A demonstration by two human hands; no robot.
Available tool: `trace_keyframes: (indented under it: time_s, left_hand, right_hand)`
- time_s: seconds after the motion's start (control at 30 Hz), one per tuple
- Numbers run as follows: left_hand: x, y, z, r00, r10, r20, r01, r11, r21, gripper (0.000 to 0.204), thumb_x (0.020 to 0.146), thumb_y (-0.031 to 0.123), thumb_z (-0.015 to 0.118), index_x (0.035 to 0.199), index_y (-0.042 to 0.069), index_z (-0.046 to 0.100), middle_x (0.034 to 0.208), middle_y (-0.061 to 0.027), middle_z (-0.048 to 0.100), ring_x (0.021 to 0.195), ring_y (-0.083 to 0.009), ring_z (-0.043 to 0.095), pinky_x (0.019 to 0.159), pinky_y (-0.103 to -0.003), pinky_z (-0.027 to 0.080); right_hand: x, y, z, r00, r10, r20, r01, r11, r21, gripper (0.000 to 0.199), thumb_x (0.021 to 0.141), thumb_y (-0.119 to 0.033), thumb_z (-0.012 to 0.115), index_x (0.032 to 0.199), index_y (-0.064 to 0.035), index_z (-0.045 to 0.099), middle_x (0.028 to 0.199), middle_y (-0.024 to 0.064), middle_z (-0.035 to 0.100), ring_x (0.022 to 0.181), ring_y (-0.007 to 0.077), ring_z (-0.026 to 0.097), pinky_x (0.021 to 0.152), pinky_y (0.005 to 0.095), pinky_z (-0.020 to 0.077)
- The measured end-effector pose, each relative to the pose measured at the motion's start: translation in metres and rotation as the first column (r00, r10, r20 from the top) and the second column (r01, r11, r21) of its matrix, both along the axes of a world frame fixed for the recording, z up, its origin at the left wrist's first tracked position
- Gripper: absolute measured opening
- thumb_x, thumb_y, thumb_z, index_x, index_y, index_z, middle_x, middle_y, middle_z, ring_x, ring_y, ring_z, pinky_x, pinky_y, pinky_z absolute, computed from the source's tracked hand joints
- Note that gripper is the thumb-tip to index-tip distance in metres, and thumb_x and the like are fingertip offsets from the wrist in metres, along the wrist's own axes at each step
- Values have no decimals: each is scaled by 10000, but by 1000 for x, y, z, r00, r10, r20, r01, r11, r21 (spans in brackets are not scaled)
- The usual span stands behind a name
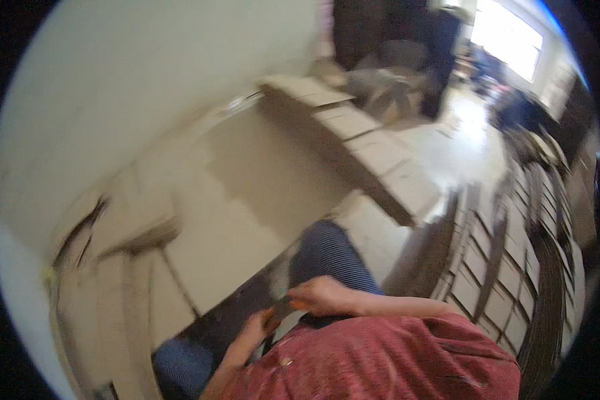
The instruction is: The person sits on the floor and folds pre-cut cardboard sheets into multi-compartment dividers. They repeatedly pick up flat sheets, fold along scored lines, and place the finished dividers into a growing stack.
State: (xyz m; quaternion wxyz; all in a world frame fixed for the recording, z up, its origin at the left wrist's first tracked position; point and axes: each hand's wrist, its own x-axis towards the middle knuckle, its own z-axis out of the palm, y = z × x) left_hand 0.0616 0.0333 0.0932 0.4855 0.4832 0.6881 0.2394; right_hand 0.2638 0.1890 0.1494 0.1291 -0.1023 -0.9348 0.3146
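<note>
Toward six o'clock, the right hand [323, 295] has its grip closed on a small dark piece [283, 308]; at the piece's eight o'clock, the left hand's [251, 332] grip is too blurred to tell.

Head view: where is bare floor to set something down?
Bare floor shows left of the tan row, toward the pale wall; more between that row and the stacks at right. Crowded: those stacks, and the blurred pieces at left.
</note>
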Motion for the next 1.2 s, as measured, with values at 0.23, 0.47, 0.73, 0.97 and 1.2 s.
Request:
trace_keyframes:
  time_s: [0.23,0.47,0.73,0.97,1.2]
  left_hand:
    - [-63,18,35,878,325,-352,-89,832,547,244,854,103,630,1087,35,658,1037,-163,666,900,-273,655,758,-340,506]
    - [-190,75,99,479,588,-651,-71,766,639,576,828,182,695,1323,10,457,1380,-181,442,1260,-366,416,1052,-426,354]
    - [-294,141,87,296,456,-839,7,878,479,473,822,199,690,1216,6,512,1227,-171,557,1061,-316,570,904,-447,431]
    - [-316,148,105,459,562,-688,-147,812,565,247,815,208,688,938,-6,681,885,-151,688,845,-285,645,778,-376,475]
    - [-321,142,117,599,580,-552,-296,801,521,270,816,230,699,985,19,710,915,-124,708,822,-236,642,764,-336,472]
  right_hand:
    - [15,9,17,992,-102,-68,106,994,42,250,839,-164,675,1028,-1,663,820,175,666,694,332,651,576,402,520]
    - [5,5,18,994,-100,-53,100,995,-19,248,833,-152,682,1021,7,658,795,180,655,668,330,644,570,396,509]
    - [2,9,15,993,-85,-82,81,995,-51,262,822,-122,690,1041,16,645,736,172,625,620,331,615,543,396,489]
    - [5,14,7,990,-108,-91,98,989,-106,245,830,-169,669,1019,-14,646,721,158,621,622,343,614,542,422,488]
    - [5,13,9,991,-102,-82,92,989,-120,242,831,-160,669,1013,-5,639,755,175,632,658,350,626,553,420,497]
